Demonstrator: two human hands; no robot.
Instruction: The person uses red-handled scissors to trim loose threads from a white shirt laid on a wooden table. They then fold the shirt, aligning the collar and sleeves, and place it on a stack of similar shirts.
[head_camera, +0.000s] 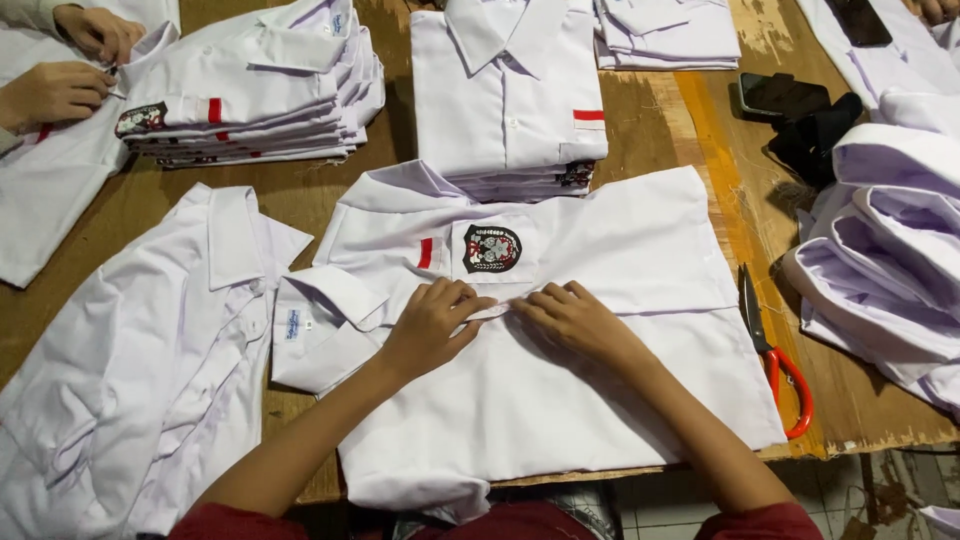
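The white shirt (560, 340) lies flat, front side up, at the near edge of the table (660, 130), with its collar pointing to the left edge and its lower hem hanging a little over the near edge. Both hands rest on the middle of the shirt, at the front opening just below the pocket with the dark badge (492, 249). The left hand (432, 325) has its fingers curled down and presses or pinches the cloth; the right hand (575, 318) does the same, and the fingertips of the two hands nearly touch. If a button is between the fingers, I cannot tell, because the fingers hide that place. From here some things could go wrong, in my judgement. The thin cloth can slide under the pressing fingers, so the two front edges may come out of line and a wrinkle may stay near the badge. The part over the near edge can pull the shirt down toward the lap if the hands lift. The scissors (772, 350) with red handles lie just beside the shirt on its right side, near the right forearm, so an elbow could push them off the near edge or catch the cloth. Another shirt (140, 350) lies close on the left, and its sleeve could be dragged along.
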